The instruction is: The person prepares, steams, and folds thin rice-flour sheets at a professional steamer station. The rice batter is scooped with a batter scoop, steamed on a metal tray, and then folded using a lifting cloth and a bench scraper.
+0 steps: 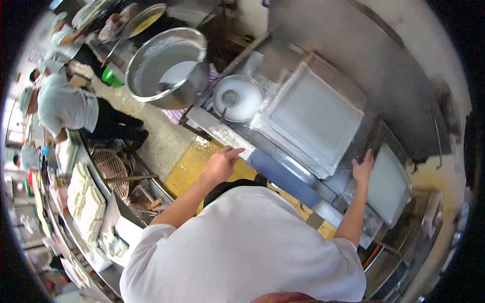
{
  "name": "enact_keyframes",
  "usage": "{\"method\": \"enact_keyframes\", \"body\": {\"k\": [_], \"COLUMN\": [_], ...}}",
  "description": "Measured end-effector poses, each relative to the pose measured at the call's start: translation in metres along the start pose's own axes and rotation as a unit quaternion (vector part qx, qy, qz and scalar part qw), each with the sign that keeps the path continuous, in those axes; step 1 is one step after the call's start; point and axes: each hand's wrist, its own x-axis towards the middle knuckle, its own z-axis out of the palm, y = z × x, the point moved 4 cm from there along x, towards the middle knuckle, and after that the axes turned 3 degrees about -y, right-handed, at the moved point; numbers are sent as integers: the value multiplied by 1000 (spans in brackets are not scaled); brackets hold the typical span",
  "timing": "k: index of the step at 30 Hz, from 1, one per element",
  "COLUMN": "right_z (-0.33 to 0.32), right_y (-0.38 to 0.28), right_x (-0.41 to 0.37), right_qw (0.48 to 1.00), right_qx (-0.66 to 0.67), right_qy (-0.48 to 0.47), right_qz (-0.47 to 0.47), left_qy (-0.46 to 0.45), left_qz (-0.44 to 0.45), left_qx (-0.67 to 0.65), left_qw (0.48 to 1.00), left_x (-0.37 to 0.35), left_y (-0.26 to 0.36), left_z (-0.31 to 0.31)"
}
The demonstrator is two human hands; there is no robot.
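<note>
My left hand (221,165) hovers in front of the metal counter edge, fingers loosely stretched towards a rolled blue cloth (283,177), with nothing visible in it. Fingers apart, my right hand (363,168) is at the near-left edge of a tray of pale, smooth liquid (388,184) on the right. Between the hands and further back lies a larger rectangular frame covered with white cloth (313,118). Left of that frame, a metal bowl of white liquid (248,96) has a ladle (229,98) resting in it.
A big steel pot (146,58) with white liquid stands at the upper left. Several people in light shirts (68,106) are along the left side, beside a table with white folded cloth bundles (85,202). A metal wall (348,45) rises behind the counter.
</note>
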Motion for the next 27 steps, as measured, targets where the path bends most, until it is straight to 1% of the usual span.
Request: {"method": "enact_keyframes", "body": {"k": [1,3,5,7,9,10,12,13,15,16,17,19,20,22,23,25,26,27], "right_z": [3,9,21,10,-13,-25,-48,-51,-54,-61,-57,-41,-49,-67,-76,-87,-89,-82], "right_y": [-47,-141,-243,-353,-455,-497,-574,-603,-656,-681,-697,-728,-744,-777,-793,-813,-816,-815], "right_x": [-6,-10,-27,-61,-100,-116,-154,-161,-187,-202,-197,-188,-185,-170,-162,-137,-135,-134], "right_qw": [997,988,964,919,870,866,802,797,700,681,678,639,653,756,756,812,809,788], "right_qx": [-11,90,166,219,238,233,207,203,115,82,78,24,59,34,30,-144,-147,-223], "right_qy": [57,-36,-39,-59,-72,-74,-68,-69,-58,-8,-7,-68,-5,-4,-1,42,45,31], "right_qz": [-59,-116,-202,-321,-425,-437,-556,-565,-703,-728,-731,-766,-755,-654,-654,-564,-567,-573], "left_qy": [15,27,54,100,128,142,170,188,212,227,233,260,263,290,292,331,336,326], "left_qz": [-10,-100,-108,-95,-119,-136,-156,-170,-184,-195,-195,-186,-185,-145,-142,-66,-66,-61], "left_qx": [1,-87,-111,-73,-72,-68,-68,-65,-84,-100,-103,-136,-140,-137,-141,-99,-101,-72], "left_qw": [1000,991,986,988,982,978,971,965,956,949,947,938,937,936,935,936,934,941], "left_x": [-2,-8,-24,-44,-67,-79,-101,-110,-122,-126,-127,-124,-118,-101,-91,-69,-58,-46], "left_y": [2,2,-24,-60,-90,-105,-130,-142,-166,-177,-185,-191,-193,-192,-192,-187,-189,-189], "left_z": [-13,-46,-65,-82,-105,-115,-139,-150,-166,-176,-186,-215,-229,-258,-270,-292,-298,-301]}}
